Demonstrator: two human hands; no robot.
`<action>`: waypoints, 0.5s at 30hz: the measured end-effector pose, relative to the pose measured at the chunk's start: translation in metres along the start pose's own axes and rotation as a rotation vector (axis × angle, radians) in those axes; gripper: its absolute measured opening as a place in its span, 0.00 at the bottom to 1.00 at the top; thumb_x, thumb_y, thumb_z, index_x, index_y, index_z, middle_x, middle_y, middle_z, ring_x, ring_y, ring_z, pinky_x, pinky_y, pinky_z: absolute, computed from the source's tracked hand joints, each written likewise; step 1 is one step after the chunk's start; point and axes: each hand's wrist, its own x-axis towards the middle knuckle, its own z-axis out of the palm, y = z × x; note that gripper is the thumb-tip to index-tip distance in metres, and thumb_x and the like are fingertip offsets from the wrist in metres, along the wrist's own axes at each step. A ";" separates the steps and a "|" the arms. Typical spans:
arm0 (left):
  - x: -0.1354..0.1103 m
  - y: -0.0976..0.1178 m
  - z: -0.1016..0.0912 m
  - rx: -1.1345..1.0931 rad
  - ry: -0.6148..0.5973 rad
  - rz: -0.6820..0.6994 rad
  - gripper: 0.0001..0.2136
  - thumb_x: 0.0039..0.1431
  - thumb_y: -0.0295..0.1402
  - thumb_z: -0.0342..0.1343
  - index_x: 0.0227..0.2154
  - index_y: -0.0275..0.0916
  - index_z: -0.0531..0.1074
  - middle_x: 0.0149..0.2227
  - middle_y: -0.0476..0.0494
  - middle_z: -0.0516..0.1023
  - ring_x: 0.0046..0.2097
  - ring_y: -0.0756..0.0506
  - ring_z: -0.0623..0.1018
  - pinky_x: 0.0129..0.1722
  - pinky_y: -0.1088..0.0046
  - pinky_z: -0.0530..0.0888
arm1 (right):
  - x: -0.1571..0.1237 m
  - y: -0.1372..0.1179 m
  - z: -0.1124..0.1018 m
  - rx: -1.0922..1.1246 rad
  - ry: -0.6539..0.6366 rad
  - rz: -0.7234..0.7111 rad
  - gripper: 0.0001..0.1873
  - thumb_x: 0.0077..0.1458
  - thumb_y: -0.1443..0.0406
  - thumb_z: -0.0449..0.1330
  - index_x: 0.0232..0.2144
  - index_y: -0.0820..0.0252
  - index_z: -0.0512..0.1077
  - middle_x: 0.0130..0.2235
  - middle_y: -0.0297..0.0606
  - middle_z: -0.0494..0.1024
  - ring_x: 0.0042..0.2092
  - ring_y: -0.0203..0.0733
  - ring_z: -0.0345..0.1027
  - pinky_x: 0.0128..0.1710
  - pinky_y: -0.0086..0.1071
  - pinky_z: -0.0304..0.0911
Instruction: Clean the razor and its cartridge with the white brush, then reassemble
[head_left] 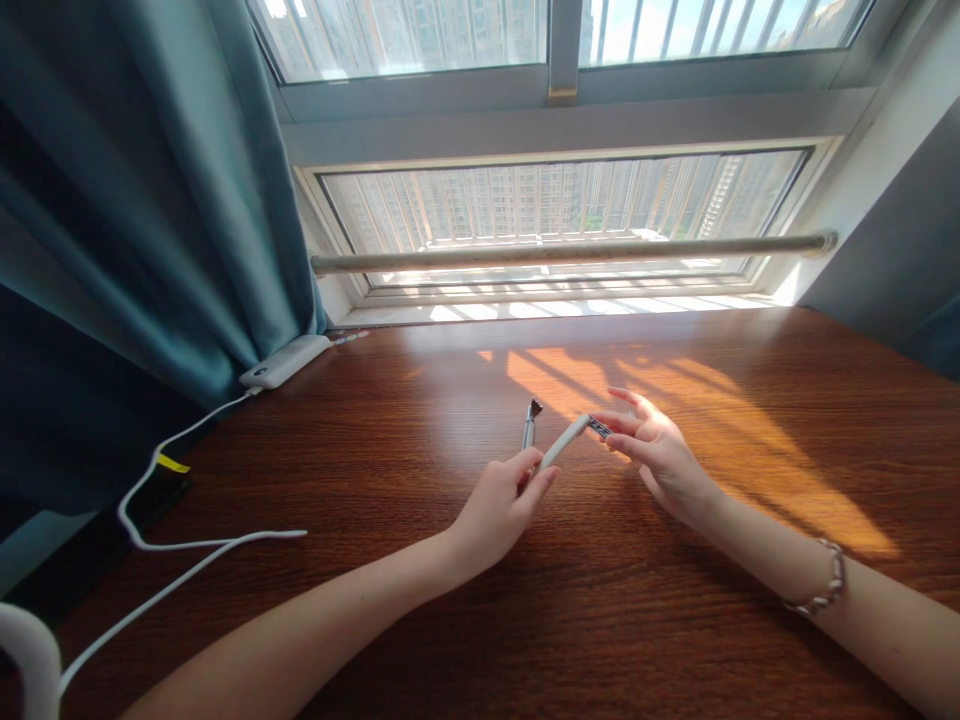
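My left hand [501, 505] grips the handle end of a slim white tool [564, 442] that slants up to the right above the wooden desk [600, 620]. My right hand [651, 445] pinches the tool's dark patterned tip [598, 428] between thumb and fingers. A beaded bracelet [823, 585] circles my right wrist. Just left of the white tool, a small metal pen-like tool [529, 428] lies on the desk, close to my left fingers.
A white power bank or adapter [283, 362] lies at the desk's far left with a white cable [187, 545] trailing toward me. A teal curtain [135, 200] hangs at left. A window and a horizontal rail [570, 252] run behind the desk. Sunlight falls on the right side.
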 end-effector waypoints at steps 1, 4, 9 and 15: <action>0.000 0.000 0.000 -0.009 0.011 -0.001 0.14 0.59 0.41 0.43 0.23 0.37 0.60 0.15 0.55 0.59 0.19 0.54 0.59 0.20 0.78 0.54 | 0.000 0.000 0.000 -0.016 0.001 -0.003 0.26 0.43 0.65 0.66 0.46 0.49 0.67 0.46 0.35 0.71 0.43 0.40 0.66 0.47 0.35 0.59; -0.001 0.001 0.001 -0.043 -0.004 0.020 0.14 0.60 0.40 0.43 0.24 0.37 0.60 0.15 0.56 0.59 0.19 0.54 0.58 0.20 0.78 0.54 | -0.001 -0.001 0.000 -0.105 -0.002 -0.033 0.15 0.43 0.63 0.65 0.37 0.54 0.74 0.57 0.34 0.57 0.43 0.39 0.66 0.45 0.33 0.60; -0.003 0.004 0.002 -0.026 -0.069 0.038 0.14 0.60 0.40 0.43 0.23 0.37 0.60 0.14 0.56 0.59 0.19 0.54 0.58 0.20 0.78 0.54 | -0.001 0.001 -0.001 -0.128 -0.010 -0.042 0.13 0.43 0.63 0.65 0.36 0.53 0.75 0.57 0.33 0.56 0.43 0.39 0.65 0.46 0.33 0.60; 0.000 0.002 0.001 -0.030 -0.021 0.000 0.15 0.60 0.41 0.42 0.23 0.37 0.59 0.14 0.56 0.59 0.19 0.54 0.59 0.21 0.78 0.55 | 0.001 0.005 -0.002 -0.058 0.004 -0.016 0.17 0.42 0.63 0.66 0.38 0.53 0.74 0.50 0.37 0.66 0.44 0.42 0.66 0.46 0.36 0.61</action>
